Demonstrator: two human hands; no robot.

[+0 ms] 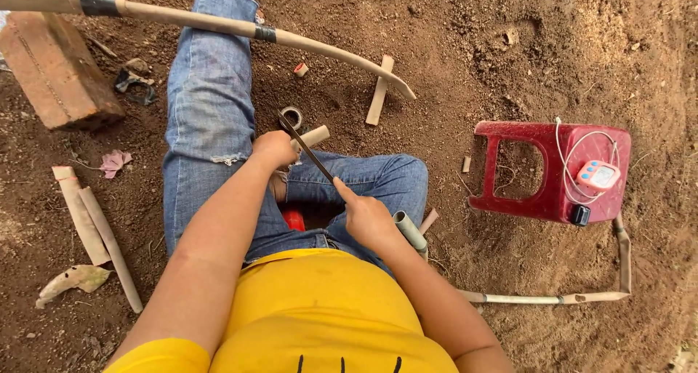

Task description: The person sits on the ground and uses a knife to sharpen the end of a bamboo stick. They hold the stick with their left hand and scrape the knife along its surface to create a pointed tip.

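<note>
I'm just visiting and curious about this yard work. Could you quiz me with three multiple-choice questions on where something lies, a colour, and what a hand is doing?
1. Where is the brick?
A. upper left, on the soil
B. on the stool
C. in the lap

2. What colour is the stool?
A. blue
B. red
C. white

3. What is the right hand doing?
A. lying flat on the soil
B. gripping the saw blade
C. resting on the stool

Answers: 1 A, it lies on bare soil beside the left leg. 2 B, its plastic is plainly red. 3 B, its fingers close round the thin dark blade's near end.
</note>
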